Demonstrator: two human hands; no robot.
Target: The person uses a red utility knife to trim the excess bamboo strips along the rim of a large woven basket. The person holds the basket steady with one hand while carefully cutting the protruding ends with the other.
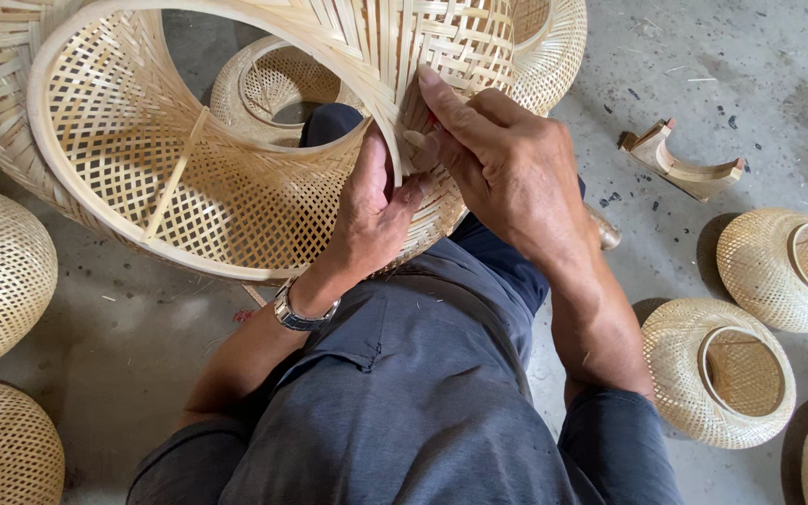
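A large woven bamboo basket is held over the lap, its rim pinched by the left hand and pressed by the closed fingers of the right hand. A thin strip may snap if bent too hard. Smaller baskets lie on the floor.

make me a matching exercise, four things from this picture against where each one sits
Things:
1. left hand
2. right hand
3. wristwatch
4. curved wooden piece

Places:
A. on the concrete floor at upper right
B. fingers on the outer weave of the large woven bamboo shade
C. around the left wrist
D. thumb at the shade's rim, palm against its lower side

Pairs: 1-D, 2-B, 3-C, 4-A
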